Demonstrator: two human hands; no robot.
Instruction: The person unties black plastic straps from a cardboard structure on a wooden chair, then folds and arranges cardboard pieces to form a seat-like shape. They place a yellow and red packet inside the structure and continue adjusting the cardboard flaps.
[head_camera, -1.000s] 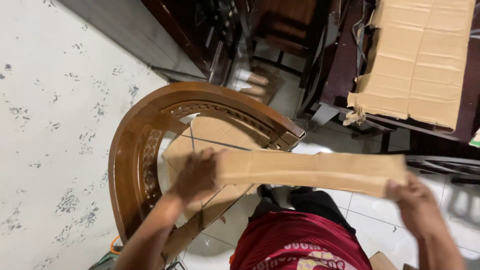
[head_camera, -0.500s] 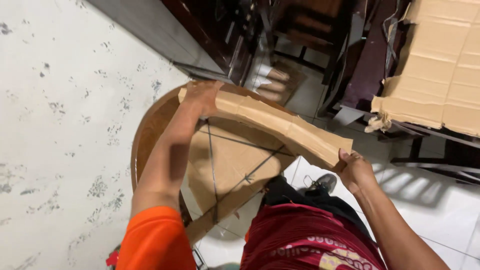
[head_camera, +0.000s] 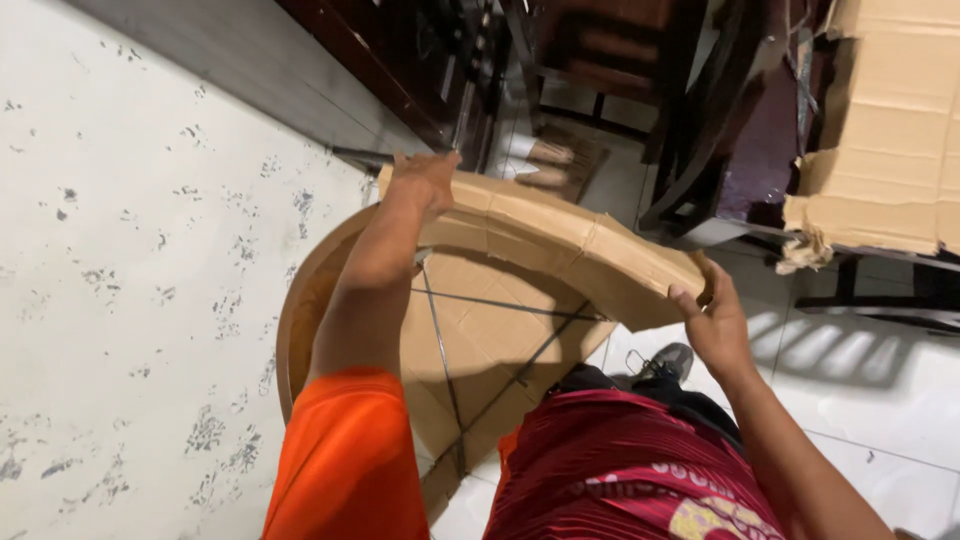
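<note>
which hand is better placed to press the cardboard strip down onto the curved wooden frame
Left. The left hand lies flat on the cardboard strip directly over the wooden frame; the right hand grips the free end.

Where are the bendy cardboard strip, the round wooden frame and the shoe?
cardboard strip (head_camera: 560, 240), head view, middle of its curved face
round wooden frame (head_camera: 300, 310), head view, left side of its rim
shoe (head_camera: 668, 360), head view, grey toe
</note>
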